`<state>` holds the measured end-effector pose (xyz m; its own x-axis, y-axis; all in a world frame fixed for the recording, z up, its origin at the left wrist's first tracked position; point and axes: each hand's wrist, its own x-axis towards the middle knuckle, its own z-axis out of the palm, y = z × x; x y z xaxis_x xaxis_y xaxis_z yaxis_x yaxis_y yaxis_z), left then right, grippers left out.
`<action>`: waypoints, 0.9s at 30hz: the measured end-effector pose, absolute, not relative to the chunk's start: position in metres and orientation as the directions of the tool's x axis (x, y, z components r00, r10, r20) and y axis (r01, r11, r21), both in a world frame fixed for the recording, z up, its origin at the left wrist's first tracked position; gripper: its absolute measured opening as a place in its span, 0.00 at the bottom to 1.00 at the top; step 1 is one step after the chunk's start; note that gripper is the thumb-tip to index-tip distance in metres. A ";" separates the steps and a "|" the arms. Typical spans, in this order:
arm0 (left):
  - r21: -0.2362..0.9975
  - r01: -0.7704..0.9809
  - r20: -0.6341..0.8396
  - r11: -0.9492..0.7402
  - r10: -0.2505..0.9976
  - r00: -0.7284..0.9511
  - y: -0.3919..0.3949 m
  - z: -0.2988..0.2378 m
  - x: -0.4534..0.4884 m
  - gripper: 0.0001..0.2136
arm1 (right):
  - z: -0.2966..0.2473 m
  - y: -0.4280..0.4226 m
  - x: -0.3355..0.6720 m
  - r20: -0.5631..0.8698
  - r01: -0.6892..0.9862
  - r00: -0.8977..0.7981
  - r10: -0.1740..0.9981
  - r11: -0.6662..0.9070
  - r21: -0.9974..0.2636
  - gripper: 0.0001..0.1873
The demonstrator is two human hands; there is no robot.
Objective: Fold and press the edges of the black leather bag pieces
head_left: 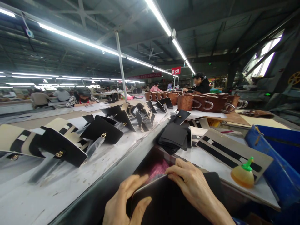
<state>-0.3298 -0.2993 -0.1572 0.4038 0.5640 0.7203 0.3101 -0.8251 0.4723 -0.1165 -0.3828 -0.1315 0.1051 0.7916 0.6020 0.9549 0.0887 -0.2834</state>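
Note:
A dark flat panel (168, 200) with a thin pale edge is held low in front of me, tilted. My left hand (127, 200) grips its left edge, thumb on the near face and fingers behind. Along the top edge, my right hand (189, 179) pinches the panel between thumb and fingers. Red checked cloth (159, 168) shows just behind it. To the right lie a stack of black sheets (174, 136), a beige panel with black strips (232, 153) and a glue bottle (243, 175) with a green nozzle and amber contents.
Black flaps with gold clasps (103, 129) stand in rows on the white-covered table (58, 193) to the left. Brown bags with handles (208, 103) line the back. A blue bin (276, 165) borders the right side. Several people sit or stand farther off.

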 end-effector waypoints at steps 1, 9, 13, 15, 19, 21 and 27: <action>0.418 0.361 0.730 -0.834 0.545 0.413 -0.296 -0.154 -0.328 0.17 | -0.130 -0.380 -0.119 0.640 0.966 0.079 0.764 0.101 -0.240 0.10; 0.094 0.675 0.311 -0.732 0.665 0.679 -0.302 -0.121 -0.274 0.22 | -0.114 -0.370 -0.147 0.792 0.991 -0.127 0.597 0.103 0.081 0.24; 0.207 0.642 0.208 -0.738 0.674 0.709 -0.293 -0.116 -0.280 0.20 | -0.118 -0.389 -0.134 0.782 0.989 -0.139 0.607 0.121 0.082 0.12; 0.314 0.587 0.222 -0.746 0.659 0.719 -0.283 -0.120 -0.293 0.19 | -0.125 -0.407 -0.120 0.805 0.993 -0.109 0.584 0.101 0.061 0.07; 0.383 0.556 0.313 -0.737 0.670 0.673 -0.272 -0.128 -0.313 0.17 | -0.146 -0.438 -0.089 0.883 0.995 0.103 0.458 -0.048 -0.091 0.08; 0.399 0.544 0.360 -0.738 0.672 0.648 -0.271 -0.129 -0.317 0.17 | -0.156 -0.441 -0.080 0.880 0.977 0.210 0.426 -0.048 -0.210 0.07; 0.447 0.400 0.466 -0.800 0.590 0.660 -0.275 -0.128 -0.320 0.15 | -0.159 -0.417 -0.078 0.877 0.904 0.362 0.316 0.112 -0.413 0.10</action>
<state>-0.3199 -0.2750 -0.1283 0.6598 0.5895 0.4660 0.3996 -0.8004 0.4469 -0.0777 -0.4174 -0.1592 0.3621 0.3159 0.8770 0.9036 0.1120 -0.4134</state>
